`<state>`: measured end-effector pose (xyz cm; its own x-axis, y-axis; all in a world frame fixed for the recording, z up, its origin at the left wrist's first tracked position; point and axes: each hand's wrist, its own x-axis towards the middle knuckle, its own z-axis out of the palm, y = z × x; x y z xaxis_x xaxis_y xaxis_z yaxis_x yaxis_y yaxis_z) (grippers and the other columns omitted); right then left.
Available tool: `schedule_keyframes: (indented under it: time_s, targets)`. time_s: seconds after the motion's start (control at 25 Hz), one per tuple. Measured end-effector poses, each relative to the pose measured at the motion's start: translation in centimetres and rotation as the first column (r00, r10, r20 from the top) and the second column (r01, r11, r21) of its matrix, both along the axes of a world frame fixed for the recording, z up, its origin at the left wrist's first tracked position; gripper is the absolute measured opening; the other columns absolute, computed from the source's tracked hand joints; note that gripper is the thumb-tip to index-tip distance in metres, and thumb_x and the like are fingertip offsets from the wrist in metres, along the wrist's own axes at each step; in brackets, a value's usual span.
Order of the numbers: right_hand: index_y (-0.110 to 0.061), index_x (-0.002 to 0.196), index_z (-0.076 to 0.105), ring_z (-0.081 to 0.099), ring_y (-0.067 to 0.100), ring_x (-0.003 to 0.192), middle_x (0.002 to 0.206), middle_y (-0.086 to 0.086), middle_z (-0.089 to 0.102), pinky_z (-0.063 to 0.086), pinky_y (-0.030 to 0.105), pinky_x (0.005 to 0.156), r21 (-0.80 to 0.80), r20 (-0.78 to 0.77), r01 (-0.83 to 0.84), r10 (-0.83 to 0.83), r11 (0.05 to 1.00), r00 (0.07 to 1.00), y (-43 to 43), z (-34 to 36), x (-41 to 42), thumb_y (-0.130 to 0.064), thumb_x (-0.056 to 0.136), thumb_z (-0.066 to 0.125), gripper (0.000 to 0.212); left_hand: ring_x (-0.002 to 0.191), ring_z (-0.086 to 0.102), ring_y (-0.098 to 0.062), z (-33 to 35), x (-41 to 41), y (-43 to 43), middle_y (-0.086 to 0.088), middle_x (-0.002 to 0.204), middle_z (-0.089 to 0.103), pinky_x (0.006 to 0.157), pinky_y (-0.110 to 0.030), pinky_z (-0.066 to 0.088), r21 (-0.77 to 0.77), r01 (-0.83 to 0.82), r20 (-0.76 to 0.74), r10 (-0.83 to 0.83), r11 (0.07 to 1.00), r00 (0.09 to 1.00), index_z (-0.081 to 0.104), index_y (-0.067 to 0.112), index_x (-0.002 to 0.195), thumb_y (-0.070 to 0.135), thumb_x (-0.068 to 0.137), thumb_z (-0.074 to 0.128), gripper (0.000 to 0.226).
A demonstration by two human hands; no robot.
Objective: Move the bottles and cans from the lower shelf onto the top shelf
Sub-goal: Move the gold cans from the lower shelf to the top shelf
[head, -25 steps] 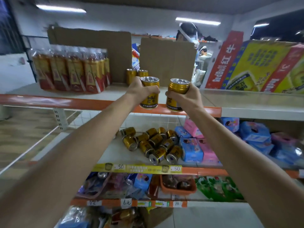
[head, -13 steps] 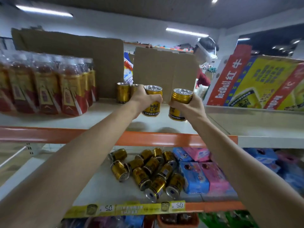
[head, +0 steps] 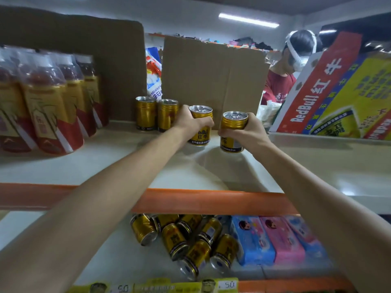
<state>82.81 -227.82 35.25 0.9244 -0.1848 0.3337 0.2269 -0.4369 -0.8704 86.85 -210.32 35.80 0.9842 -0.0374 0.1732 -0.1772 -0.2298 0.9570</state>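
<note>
My left hand [head: 188, 121] grips an upright gold can [head: 201, 136] whose base sits on or just above the top shelf [head: 127, 166]. My right hand [head: 247, 132] grips a second gold can [head: 233, 123], upright and a little nearer. Two more gold cans [head: 156, 114] stand at the back of the top shelf, just left of my left hand. Several gold cans [head: 186, 242] lie on their sides in a heap on the lower shelf [head: 105, 250]. Shrink-wrapped bottles [head: 48, 98] with red and gold labels fill the top shelf's left side.
Cardboard sheets [head: 211, 75] stand behind the cans. A tilted Red Bull carton [head: 338, 92] leans at the right of the top shelf. Blue and pink packets [head: 275, 240] lie right of the heap below. A person [head: 292, 66] stands beyond the shelf.
Both hands have carried their cans forward and down over the top shelf toward the two standing cans. The view has moved closer and higher.
</note>
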Motion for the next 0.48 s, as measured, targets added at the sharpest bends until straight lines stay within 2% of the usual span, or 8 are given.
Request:
schedule_keyframes:
  time_s: [0.12, 0.2, 0.36, 0.48]
  targets:
    - [-0.02, 0.096, 0.054, 0.068, 0.018, 0.093, 0.1, 0.006, 0.068, 0.057, 0.036, 0.08, 0.006, -0.025, -0.017, 0.018, 1.0, 1.0, -0.4, -0.3, 1.7, -0.016, 0.063, 0.089, 0.049, 0.101, 0.057, -0.018, 0.3, 1.8, -0.4, -0.003, 0.114, 0.057, 0.075, -0.028, 0.045, -0.026, -0.047, 0.017, 0.047, 0.999, 0.999, 0.045, 0.016, 0.121, 0.027, 0.069, 0.083, 0.065]
    - [-0.018, 0.095, 0.06, 0.07, 0.018, 0.092, 0.099, 0.006, 0.071, 0.059, 0.037, 0.083, 0.015, -0.033, -0.027, 0.027, 1.0, 0.999, -0.3, -0.4, 2.9, -0.02, 0.059, 0.09, 0.047, 0.102, 0.057, -0.018, 0.2, 2.9, -0.5, -0.002, 0.114, 0.057, 0.081, -0.03, 0.047, -0.016, -0.063, 0.013, 0.063, 0.998, 0.998, 0.046, 0.017, 0.122, 0.028, 0.068, 0.084, 0.067]
    - [-0.011, 0.103, 0.063, 0.071, 0.014, 0.088, 0.096, 0.003, 0.072, 0.06, 0.034, 0.081, 0.017, -0.07, -0.042, 0.043, 0.999, 0.997, 0.2, -0.5, 5.3, -0.026, 0.051, 0.091, 0.062, 0.105, 0.059, -0.021, -0.2, 4.3, -0.8, -0.003, 0.115, 0.06, 0.086, -0.033, 0.049, 0.003, -0.064, 0.021, 0.063, 0.998, 0.998, 0.047, 0.017, 0.122, 0.025, 0.066, 0.084, 0.068]
    - [-0.008, 0.102, 0.065, 0.071, 0.016, 0.088, 0.097, 0.007, 0.073, 0.06, 0.04, 0.082, 0.033, -0.08, -0.035, 0.037, 0.999, 0.996, 0.2, -0.4, 6.8, -0.027, 0.047, 0.092, 0.064, 0.104, 0.06, -0.021, -0.4, 5.2, -1.1, -0.004, 0.114, 0.061, 0.089, -0.035, 0.051, 0.028, -0.09, 0.019, 0.09, 0.996, 0.996, 0.049, 0.015, 0.121, 0.025, 0.064, 0.085, 0.068]
